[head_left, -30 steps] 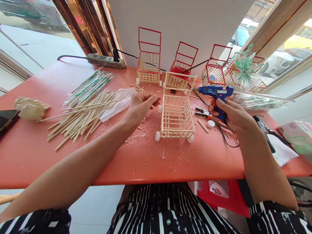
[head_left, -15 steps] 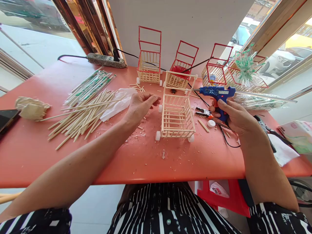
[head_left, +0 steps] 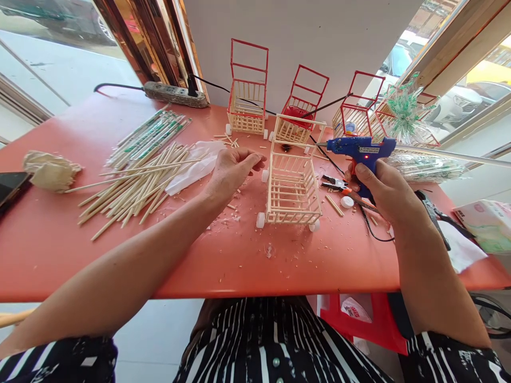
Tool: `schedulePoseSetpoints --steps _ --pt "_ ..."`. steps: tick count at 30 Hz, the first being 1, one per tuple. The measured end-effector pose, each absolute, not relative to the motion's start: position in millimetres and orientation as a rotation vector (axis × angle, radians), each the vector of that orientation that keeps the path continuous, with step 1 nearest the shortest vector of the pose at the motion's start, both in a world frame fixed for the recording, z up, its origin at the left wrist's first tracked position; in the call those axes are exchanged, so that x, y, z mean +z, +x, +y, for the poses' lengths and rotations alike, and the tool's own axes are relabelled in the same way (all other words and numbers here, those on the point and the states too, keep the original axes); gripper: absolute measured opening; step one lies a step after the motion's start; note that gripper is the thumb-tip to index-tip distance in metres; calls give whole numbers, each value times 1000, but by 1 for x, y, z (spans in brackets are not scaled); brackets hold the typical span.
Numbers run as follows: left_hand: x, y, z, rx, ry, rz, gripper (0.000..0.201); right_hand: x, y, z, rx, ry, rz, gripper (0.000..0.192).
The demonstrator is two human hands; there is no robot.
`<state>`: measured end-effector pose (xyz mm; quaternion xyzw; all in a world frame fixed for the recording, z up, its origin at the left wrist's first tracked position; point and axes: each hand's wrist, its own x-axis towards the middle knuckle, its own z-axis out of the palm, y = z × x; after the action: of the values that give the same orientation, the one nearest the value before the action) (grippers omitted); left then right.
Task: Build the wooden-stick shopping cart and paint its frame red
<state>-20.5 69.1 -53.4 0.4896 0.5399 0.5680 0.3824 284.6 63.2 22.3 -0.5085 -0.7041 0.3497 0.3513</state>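
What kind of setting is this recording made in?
Probably an informal craft workspace by street-facing windows, not a factory: an orange table strewn with bamboo sticks, a blue glue gun in the right hand, and small stick-built carts, with parked cars outside.

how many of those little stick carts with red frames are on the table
4 show: one red-framed cart at back centre, a second right of it, a third further right, a fourth partly hidden behind green-and-clear wrapping. More may be hidden.
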Motion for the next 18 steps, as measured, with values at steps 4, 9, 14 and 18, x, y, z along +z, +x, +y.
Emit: schedulePoseSetpoints --steps 4,9,14,18 --pt "-50 -19 67 1437 1245 1386 20 21 284 62 562 -1511 -1952 37" --pt "-46 -18 65 1435 1232 1382 20 26 277 54 196 -1607 -2053 26" --pt "-44 -19 66 1424 1235 1392 21 36 271 48 61 -1646 -2054 22" --pt "-42 -18 65 1442 1218 1387 22 43 268 46 305 -1462 -2006 18"
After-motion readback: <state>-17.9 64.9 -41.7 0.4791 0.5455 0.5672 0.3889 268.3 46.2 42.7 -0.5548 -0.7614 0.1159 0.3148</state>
